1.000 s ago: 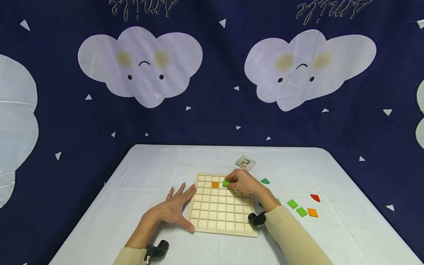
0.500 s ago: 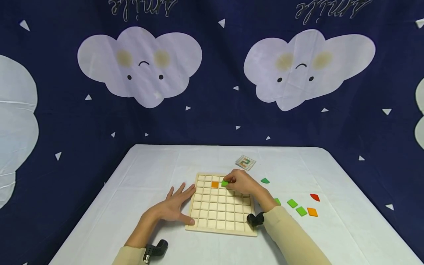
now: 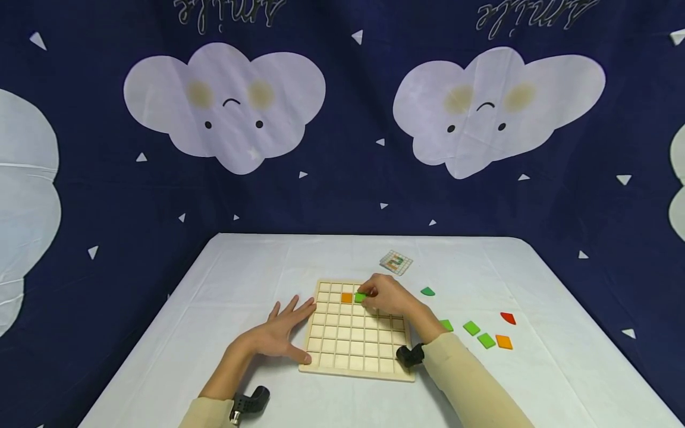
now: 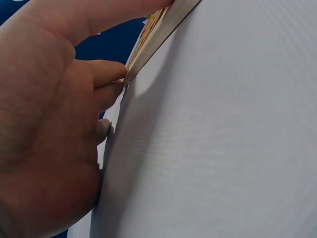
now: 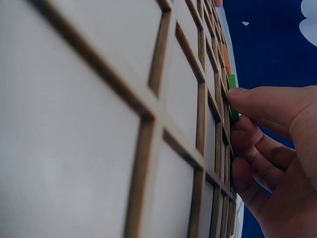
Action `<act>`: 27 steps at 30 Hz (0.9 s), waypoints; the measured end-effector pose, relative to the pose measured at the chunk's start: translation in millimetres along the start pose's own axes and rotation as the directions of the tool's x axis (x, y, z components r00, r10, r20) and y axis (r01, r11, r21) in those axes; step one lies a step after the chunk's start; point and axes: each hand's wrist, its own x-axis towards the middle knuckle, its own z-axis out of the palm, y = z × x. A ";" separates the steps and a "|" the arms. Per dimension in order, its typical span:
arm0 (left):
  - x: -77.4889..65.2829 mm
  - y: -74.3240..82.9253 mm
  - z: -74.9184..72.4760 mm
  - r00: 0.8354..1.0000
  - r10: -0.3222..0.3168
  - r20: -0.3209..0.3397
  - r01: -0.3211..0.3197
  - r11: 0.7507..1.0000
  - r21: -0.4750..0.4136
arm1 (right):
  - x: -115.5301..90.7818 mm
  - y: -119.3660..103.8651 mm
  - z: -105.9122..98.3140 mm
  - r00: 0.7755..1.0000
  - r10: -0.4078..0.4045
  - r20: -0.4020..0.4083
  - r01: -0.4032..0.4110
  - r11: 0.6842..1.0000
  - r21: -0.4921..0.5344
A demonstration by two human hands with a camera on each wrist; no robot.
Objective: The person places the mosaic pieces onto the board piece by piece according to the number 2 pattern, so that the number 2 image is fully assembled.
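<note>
A wooden grid board lies flat on the white table. One orange square tile sits in a cell of its second row from the far edge. My right hand pinches a green square tile between thumb and fingers, just right of the orange one; in the right wrist view the green tile stands tilted against the grid. With fingers spread, my left hand touches the board's left edge. The left wrist view shows those fingertips against the board's side.
Right of the board lie several loose tiles: green squares, an orange square, a red rounded piece and a dark green rounded piece. Behind the board is a small pattern card. A dark blue cloth hangs behind the table.
My right hand has moved slightly left with the green tile, bringing it close beside the orange one. My left thumb has shifted a little along the board's near left corner.
</note>
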 end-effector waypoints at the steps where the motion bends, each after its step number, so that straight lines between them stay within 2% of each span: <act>1: -0.1 0.0 0.1 1.000 0.000 0.000 0.000 1.000 -0.003 | 0.3 0.1 0.6 1.000 -0.009 0.004 0.009 1.000 0.001; 7: -0.8 -1.9 1.0 1.000 0.013 0.013 -0.012 1.000 -0.012 | 2.0 0.2 3.2 0.999 -0.033 0.013 0.033 0.999 0.001; 27: 0.0 -1.5 1.4 1.000 0.014 0.009 -0.014 1.000 -0.014 | -0.9 1.6 -2.3 1.000 -0.011 0.010 0.011 1.000 -0.002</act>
